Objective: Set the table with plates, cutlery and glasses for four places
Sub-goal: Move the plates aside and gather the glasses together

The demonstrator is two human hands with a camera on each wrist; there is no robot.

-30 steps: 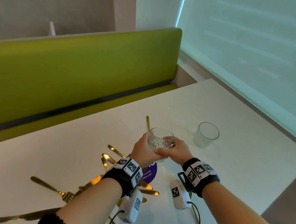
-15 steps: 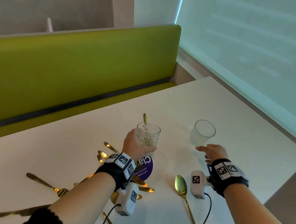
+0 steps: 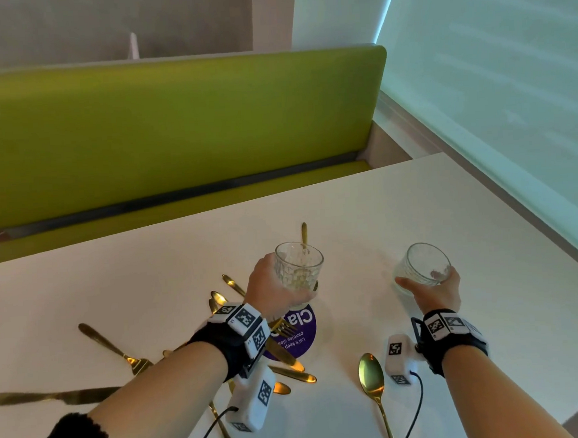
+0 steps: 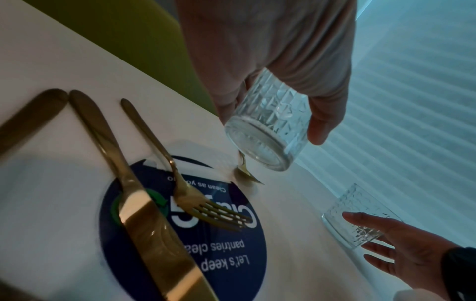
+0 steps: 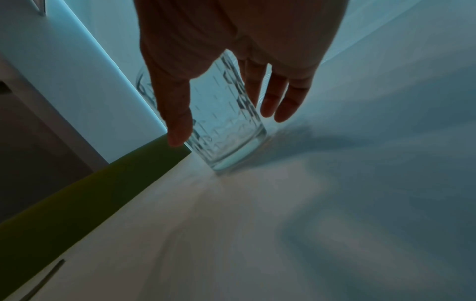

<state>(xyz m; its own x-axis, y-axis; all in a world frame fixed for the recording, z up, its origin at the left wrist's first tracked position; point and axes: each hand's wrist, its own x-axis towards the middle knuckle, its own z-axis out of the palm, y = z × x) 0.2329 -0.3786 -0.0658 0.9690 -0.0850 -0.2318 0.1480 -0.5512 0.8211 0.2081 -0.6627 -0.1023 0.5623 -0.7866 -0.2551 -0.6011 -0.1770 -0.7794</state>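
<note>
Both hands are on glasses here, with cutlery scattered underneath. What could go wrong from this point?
The left hand holds a glass lifted over the gold fork and knife; lowering it there could land it on cutlery and tip it. The right hand is only half around the second glass, so it might slip.

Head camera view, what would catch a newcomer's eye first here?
Two cut-pattern glasses: the left hand holds one glass lifted over the white table, while the right hand reaches around the other glass standing nearer the window. Gold cutlery lies scattered across a purple round sticker at centre.
</note>
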